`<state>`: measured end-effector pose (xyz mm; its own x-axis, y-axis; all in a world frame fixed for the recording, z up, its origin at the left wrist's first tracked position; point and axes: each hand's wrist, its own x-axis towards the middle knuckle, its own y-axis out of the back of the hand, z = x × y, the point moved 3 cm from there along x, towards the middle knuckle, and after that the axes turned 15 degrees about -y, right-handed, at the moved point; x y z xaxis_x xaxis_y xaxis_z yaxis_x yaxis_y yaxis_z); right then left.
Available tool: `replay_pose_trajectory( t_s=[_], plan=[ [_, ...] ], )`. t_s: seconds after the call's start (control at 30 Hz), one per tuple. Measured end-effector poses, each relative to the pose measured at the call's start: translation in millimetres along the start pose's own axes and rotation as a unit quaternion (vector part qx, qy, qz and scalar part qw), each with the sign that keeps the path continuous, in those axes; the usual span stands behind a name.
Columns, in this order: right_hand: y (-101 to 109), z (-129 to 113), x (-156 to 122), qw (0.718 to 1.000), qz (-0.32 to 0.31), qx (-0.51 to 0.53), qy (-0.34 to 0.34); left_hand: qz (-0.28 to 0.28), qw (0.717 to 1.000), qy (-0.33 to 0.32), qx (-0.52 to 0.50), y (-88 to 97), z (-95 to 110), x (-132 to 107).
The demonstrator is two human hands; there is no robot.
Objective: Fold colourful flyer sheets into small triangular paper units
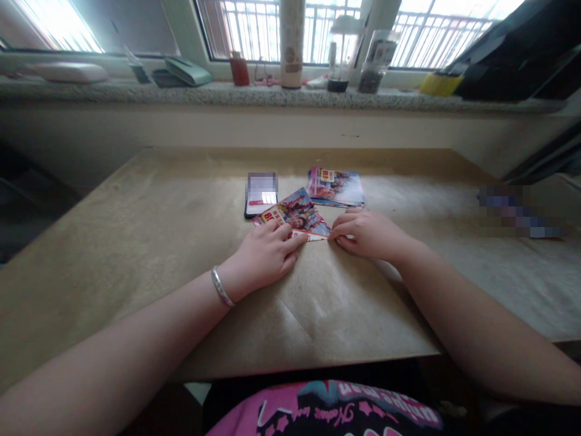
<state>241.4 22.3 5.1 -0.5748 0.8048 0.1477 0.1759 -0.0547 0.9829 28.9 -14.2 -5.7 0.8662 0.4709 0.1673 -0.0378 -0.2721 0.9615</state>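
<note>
A colourful printed leaflet [302, 212], partly folded with a white strip along its near edge, lies on the table in front of me. My left hand [272, 251] rests on its left and near side, fingers stretched out flat over the paper. At the right corner, my right hand [367, 233] pinches the leaflet between thumb and fingers. Just behind it sits a stack of similar leaflets [338, 186]. A phone [261, 195] with a lit, blurred screen lies behind the leaflet's left end.
The wide tan tabletop [181, 194] meets the wall below a stone windowsill [254, 97]. On the sill stand a tall cylinder [292, 45], a red bottle [239, 69] and clear containers [376, 63]. A blurred item [521, 212] lies at the table's right.
</note>
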Motion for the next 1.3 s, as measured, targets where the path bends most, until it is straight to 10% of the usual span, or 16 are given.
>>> replay_pose_trajectory(
  t_s=[1.3],
  plan=[
    [-16.7,-22.3,10.4,0.996,0.055,0.033,0.069,0.006,0.999,-0.033,0.011,-0.6,-4.8,-5.6]
  ],
)
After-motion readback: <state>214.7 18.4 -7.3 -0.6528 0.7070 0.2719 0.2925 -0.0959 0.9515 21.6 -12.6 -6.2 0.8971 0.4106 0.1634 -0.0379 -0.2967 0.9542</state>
